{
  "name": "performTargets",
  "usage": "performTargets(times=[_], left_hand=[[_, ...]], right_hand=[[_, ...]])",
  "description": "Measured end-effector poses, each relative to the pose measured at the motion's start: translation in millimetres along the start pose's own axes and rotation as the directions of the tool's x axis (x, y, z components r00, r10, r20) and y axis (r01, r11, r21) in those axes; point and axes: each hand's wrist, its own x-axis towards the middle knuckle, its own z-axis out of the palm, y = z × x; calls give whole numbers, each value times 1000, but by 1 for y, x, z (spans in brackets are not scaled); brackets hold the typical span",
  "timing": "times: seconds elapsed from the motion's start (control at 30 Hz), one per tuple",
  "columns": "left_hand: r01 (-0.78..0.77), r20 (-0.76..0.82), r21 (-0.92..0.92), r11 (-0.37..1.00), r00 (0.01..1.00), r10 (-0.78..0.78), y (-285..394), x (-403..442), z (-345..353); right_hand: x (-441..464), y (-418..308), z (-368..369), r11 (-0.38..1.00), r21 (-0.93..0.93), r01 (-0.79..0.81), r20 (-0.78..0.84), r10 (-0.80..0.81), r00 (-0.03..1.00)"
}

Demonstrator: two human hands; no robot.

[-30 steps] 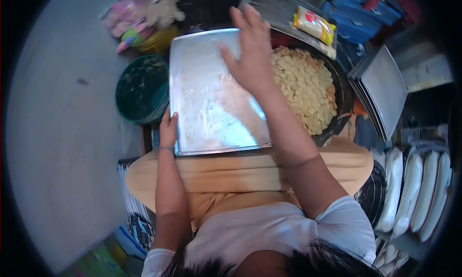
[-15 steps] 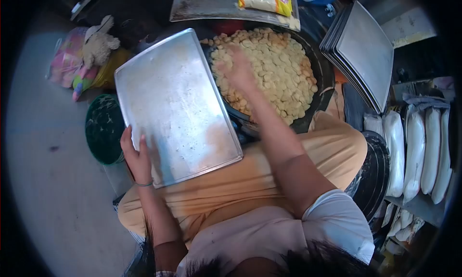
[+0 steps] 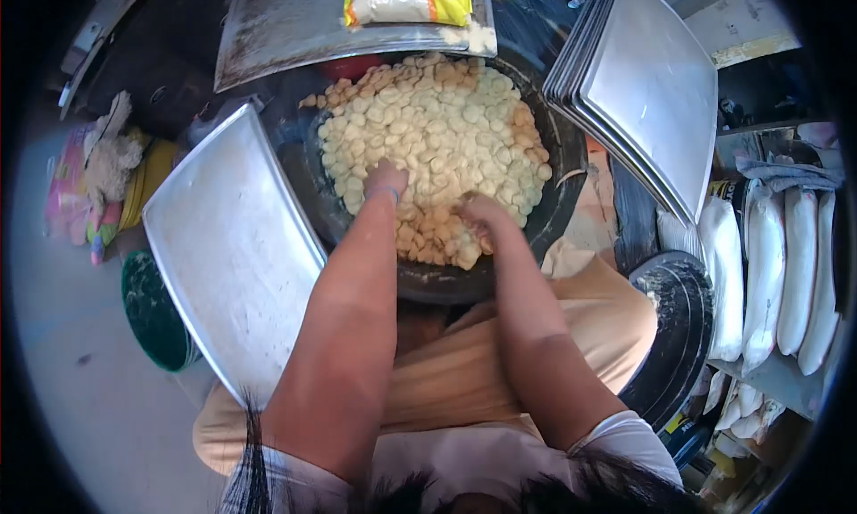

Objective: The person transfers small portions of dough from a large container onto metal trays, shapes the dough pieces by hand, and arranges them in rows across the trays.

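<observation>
Many small, pale, round pieces [image 3: 446, 112] that look like dough fill a wide black basin [image 3: 567, 148]. My left hand [image 3: 386, 178] reaches into them near the middle, its fingertips sunk among the pieces. At the basin's near right side my right hand [image 3: 483, 218] is in the pieces too, its fingers partly hidden by them. Browner pieces lie between my two hands. A metal tray [image 3: 237, 246] rests tilted at the left, over my leg and partly behind my left forearm, with neither hand on it.
Behind the basin a worn tray [image 3: 286, 28] bears a yellow and white packet [image 3: 409, 0]. Stacked metal trays [image 3: 656, 95] stand at the right, above long white packages [image 3: 764, 264]. A green bucket [image 3: 156, 313] and a stuffed toy [image 3: 109, 161] are at the left.
My left hand has let go of the metal tray and moved right into the basin. My right hand has moved down toward the basin's near side. The view has shifted toward the basin.
</observation>
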Motion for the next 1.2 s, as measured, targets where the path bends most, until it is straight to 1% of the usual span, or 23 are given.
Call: performTargets(times=[0.03, 0.07, 0.1, 0.2, 0.3, 0.4, 0.5, 0.53, 0.6, 0.63, 0.7, 0.73, 0.77, 0.8, 0.87, 0.9, 0.97, 1.03, 1.07, 1.1, 1.13, 1.17, 1.2], left_hand=[[-34, 6, -2, 999, 999, 34, 1, 7, 5], [-66, 16, -1, 998, 998, 66, 0, 15, 10], [-92, 34, 3, 996, 995, 92, -4, 23, 15], [-345, -116, 239, 908, 918, 379, -7, 54, 11], [-234, -85, -78, 969, 970, 228, 24, 64, 6], [-197, 83, 157, 968, 979, 186, 47, 42, 15], [-240, 217, 227, 944, 957, 192, 47, 11, 40], [-265, 238, 262, 928, 950, 204, 49, 6, 44], [-356, 407, 304, 884, 887, 217, 50, 6, 40], [-396, 486, 319, 861, 849, 210, 48, 9, 36], [-467, 577, 247, 849, 775, 258, 53, 37, 15], [-506, 629, 209, 837, 725, 281, 57, 47, 3], [-388, 508, 131, 912, 817, 275, 63, 46, -13], [-352, 366, 112, 929, 884, 291, 63, 50, -21], [-356, 59, 142, 924, 934, 352, 52, 68, -19], [-374, -85, 207, 904, 914, 398, 39, 77, -2], [-321, -69, 229, 919, 936, 344, 23, 73, 43], [-330, -19, 176, 927, 941, 338, 19, 40, 65], [-360, 22, 122, 925, 933, 360, 18, 19, 67], [-377, 84, 196, 905, 926, 367, 22, 0, 65], [-389, 149, 274, 880, 921, 360, 24, -20, 61], [-399, 210, 348, 848, 915, 345, 25, -29, 55], [-402, 246, 302, 864, 909, 337, 24, -32, 49]], right_hand=[[21, 0, -29, 993, -73, 94, -241, -109, 964], [46, 4, -61, 974, -163, 160, -457, -218, 862], [66, 1, -94, 953, -244, 179, -508, -283, 813], [112, -13, -152, 929, -356, 102, -577, -305, 758], [111, -54, -120, 912, -409, -33, -535, -210, 818], [78, -81, -85, 891, -443, -104, -483, -139, 864], [59, -61, -74, 631, -776, -1, -202, -246, 948], [57, -58, -86, 615, -779, 118, -6, -196, 981], [54, -53, -114, 603, -706, 372, 394, -102, 913], [47, -73, -130, 820, -527, 224, 397, 4, 918], [94, -86, -173, 929, -291, 228, 224, -166, 960], [124, -66, -167, 903, -305, 303, 4, -317, 948], [154, -47, -160, 865, -354, 357, -216, -446, 868], [164, -41, -135, 869, -393, 299, -415, -459, 786], [153, -64, -90, 892, -426, 154, -587, -402, 703], [125, -70, -59, 906, -419, 57, -580, -315, 751], [80, -70, -22, 826, -555, 96, -433, -385, 815], [52, -59, -39, 639, -721, 266, 14, -371, 929], [41, -56, -53, 542, -751, 378, 237, -313, 920], [31, -67, -84, 740, -553, 383, 409, -159, 899], [31, -78, -117, 894, -331, 302, 597, -50, 801], [51, -79, -147, 902, -344, 262, 479, -71, 875], [75, -68, -147, 900, -368, 232, 306, -118, 945]])
